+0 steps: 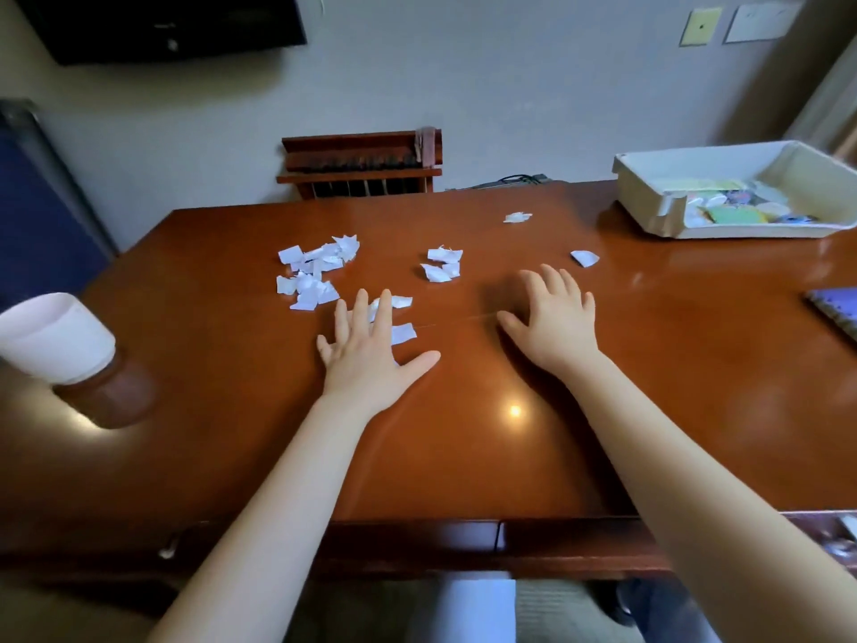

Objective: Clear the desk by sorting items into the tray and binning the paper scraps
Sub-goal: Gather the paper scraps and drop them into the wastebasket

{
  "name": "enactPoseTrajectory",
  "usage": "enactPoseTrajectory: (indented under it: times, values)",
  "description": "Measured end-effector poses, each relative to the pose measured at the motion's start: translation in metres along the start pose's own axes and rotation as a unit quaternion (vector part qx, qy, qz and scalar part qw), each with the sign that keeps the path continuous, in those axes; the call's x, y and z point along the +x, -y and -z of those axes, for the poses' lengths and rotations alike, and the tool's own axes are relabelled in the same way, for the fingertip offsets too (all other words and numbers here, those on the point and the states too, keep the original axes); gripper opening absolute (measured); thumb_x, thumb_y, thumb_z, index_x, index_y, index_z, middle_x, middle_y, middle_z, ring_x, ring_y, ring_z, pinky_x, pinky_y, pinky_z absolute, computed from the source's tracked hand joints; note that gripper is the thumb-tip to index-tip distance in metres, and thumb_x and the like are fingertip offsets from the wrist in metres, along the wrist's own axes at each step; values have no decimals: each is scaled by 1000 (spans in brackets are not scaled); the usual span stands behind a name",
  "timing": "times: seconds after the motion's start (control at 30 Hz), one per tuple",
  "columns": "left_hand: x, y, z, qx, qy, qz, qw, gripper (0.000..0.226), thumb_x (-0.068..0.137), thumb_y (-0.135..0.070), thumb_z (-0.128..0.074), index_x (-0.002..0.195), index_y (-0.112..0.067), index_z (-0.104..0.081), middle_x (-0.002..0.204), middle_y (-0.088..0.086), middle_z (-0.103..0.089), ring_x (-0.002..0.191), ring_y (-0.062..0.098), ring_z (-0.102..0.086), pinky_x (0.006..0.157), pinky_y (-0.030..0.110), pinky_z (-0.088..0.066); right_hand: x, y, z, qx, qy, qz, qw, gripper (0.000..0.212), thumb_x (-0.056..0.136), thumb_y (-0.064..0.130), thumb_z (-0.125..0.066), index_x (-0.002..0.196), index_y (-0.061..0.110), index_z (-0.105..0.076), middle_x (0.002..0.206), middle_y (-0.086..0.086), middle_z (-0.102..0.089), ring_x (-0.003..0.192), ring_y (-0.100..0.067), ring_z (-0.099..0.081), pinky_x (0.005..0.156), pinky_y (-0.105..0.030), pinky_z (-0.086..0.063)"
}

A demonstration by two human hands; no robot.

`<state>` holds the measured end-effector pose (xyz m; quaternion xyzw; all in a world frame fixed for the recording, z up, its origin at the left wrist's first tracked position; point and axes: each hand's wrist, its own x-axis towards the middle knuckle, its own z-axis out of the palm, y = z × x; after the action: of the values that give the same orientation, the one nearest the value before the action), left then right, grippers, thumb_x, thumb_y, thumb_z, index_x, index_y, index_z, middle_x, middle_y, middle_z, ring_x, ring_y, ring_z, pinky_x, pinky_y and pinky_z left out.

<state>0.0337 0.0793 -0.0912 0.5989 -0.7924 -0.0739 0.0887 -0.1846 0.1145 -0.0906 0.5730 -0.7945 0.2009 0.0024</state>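
Note:
White paper scraps lie scattered over the brown desk [463, 447]: a big cluster [315, 273] at centre left, a smaller clump [443, 264] in the middle, and single scraps at the far middle [517, 217] and toward the right [584, 258]. My left hand [366, 352] lies flat with fingers spread, its fingertips over two scraps [402, 333]. My right hand [554, 315] is flat and spread on bare wood, holding nothing. The white tray [649, 197] stands at the far right corner with coloured items inside.
A white bin [55, 336] stands off the desk's left edge. A purple spiral notebook [837, 310] lies at the right edge. A wooden rack [361, 162] stands against the wall behind the desk, beside some cables [514, 181].

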Motion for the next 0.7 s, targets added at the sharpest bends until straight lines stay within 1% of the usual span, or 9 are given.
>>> enactPoseTrajectory:
  times: [0.03, 0.1, 0.2, 0.3, 0.37, 0.47, 0.57, 0.7]
  values:
    - [7, -4, -2, 1, 2, -1, 1000, 98, 74, -80, -35, 148, -31, 8, 159, 1, 9, 145, 28, 12, 113, 58, -4, 7, -3, -2, -12, 6, -20, 1000, 62, 90, 50, -48, 142, 24, -29, 156, -8, -18, 145, -32, -8, 113, -59, -9]
    - [21, -10, -5, 6, -4, -10, 1000, 96, 76, -79, -34, 148, -31, 8, 158, 2, 10, 145, 29, 11, 114, 57, -4, 24, -9, -4, -35, 3, -52, 998, 70, 88, 57, -45, 146, 25, -22, 159, -9, -6, 146, -35, 1, 112, -62, -2]
    - [42, -15, -9, 7, -14, -20, 1000, 90, 79, -75, -34, 148, -31, 3, 158, 3, 10, 146, 28, 9, 115, 55, -6, 52, -19, -6, -54, 12, -99, 994, 80, 85, 67, -39, 149, 26, -12, 159, -10, 2, 145, -39, 8, 111, -63, 1]
    - [63, -20, -10, 14, -11, -27, 999, 80, 84, -71, -32, 148, -32, -4, 159, 1, 5, 146, 26, 6, 115, 53, -5, 82, -27, -12, -55, 36, -125, 990, 85, 83, 74, -33, 150, 29, -6, 160, -8, 5, 145, -39, 8, 112, -63, 0]
    - [75, -21, -11, 17, -8, -37, 999, 73, 87, -68, -31, 147, -33, -11, 159, 1, -4, 146, 24, 0, 115, 52, -5, 104, -29, -15, -45, 52, -120, 990, 86, 82, 76, -31, 150, 30, -4, 160, -8, 5, 145, -39, 5, 113, -61, -3]
    - [85, -19, -14, 15, -10, -47, 999, 62, 90, -62, -30, 145, -34, -22, 156, -2, -17, 145, 21, -8, 116, 50, -6, 137, -31, -21, -31, 73, -89, 993, 85, 82, 77, -28, 150, 32, -5, 160, -7, 3, 146, -36, 1, 115, -57, -4]
    - [89, -17, -18, 11, -21, -47, 999, 58, 90, -59, -32, 142, -34, -28, 154, -4, -23, 144, 18, -12, 117, 48, -7, 166, -26, -29, -19, 86, -66, 994, 81, 84, 76, -23, 150, 32, -6, 160, -6, 3, 146, -37, -1, 117, -54, -4]
    - [91, -17, -19, -5, -38, -40, 998, 52, 91, -56, -36, 139, -34, -34, 151, -5, -28, 143, 17, -18, 117, 44, -8, 192, -18, -34, -22, 114, -42, 992, 78, 85, 76, -16, 150, 34, -9, 160, -3, 1, 146, -35, -2, 117, -55, -2]
